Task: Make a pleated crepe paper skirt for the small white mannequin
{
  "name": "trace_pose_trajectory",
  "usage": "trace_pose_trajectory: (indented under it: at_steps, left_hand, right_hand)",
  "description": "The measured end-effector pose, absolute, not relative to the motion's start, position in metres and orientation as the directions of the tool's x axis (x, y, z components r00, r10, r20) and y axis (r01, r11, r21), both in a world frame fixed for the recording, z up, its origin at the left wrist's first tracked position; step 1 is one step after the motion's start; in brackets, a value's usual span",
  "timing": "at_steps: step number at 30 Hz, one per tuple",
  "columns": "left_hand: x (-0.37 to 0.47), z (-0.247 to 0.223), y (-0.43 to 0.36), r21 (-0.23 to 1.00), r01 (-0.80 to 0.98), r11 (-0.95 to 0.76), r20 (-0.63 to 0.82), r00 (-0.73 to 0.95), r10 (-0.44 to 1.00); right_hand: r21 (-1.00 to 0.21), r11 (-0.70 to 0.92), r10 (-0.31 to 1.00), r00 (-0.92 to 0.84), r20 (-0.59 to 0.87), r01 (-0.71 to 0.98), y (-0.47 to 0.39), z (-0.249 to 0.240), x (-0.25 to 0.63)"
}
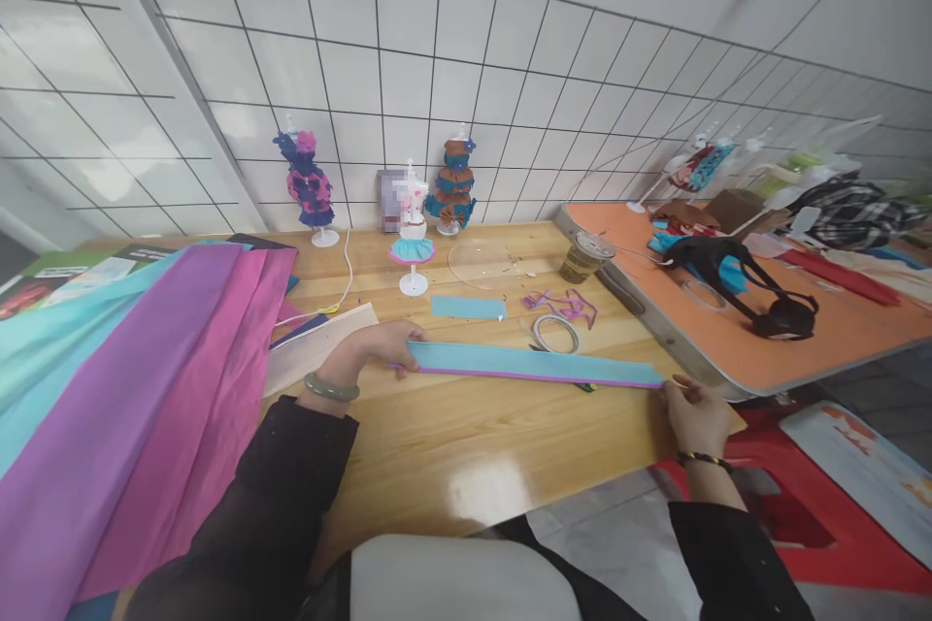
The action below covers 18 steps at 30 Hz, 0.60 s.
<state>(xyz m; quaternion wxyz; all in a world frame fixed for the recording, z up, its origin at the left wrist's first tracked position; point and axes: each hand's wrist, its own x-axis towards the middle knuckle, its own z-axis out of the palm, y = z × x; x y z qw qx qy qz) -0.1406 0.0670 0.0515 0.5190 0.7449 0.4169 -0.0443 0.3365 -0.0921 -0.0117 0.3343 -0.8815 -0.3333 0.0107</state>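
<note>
A long light-blue strip of paper or cloth (535, 364) with a purple lower edge stretches between my two hands over the wooden table. Its left end is pinched by my left hand (389, 344), which has a bangle at the wrist. At the other end, near the table's right edge, my right hand (695, 412) grips the strip between thumb and fingers. Just behind the strip lies a roll of tape (555, 335), partly covered by it. A shorter light-blue piece (468, 308) rests flat farther back, beside curled purple scraps (564, 306).
Several small dress stands line the back, one with a blue-and-pink skirt (413, 252). Colored sheets (160, 388) spread over the left side. A lidded cup (586, 257) stands at the back right. Beyond it, an orange table (764, 349) carries a black bag-like item (735, 277).
</note>
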Motion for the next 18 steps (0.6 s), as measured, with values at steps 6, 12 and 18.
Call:
trace_pose_trajectory:
  at_steps: [6,12,18]
  left_hand:
    - [-0.146,0.049,0.070,0.723,0.687,-0.072,-0.550,0.635,0.542]
    - [-0.156,0.054,0.071,0.709,0.702,-0.065,-0.575,0.628,0.524]
    - [-0.161,0.058,0.071,0.693,0.718,-0.062,-0.608,0.629,0.484]
  right_hand:
    - [-0.446,-0.655,0.637,0.763,0.109,0.610,-0.100,-0.002,0.331]
    - [-0.352,-0.697,0.655,0.755,0.041,0.624,-0.111,0.007,0.327]
    - [-0.294,-0.711,0.669,0.743,-0.007,0.638,-0.122,0.013,0.329]
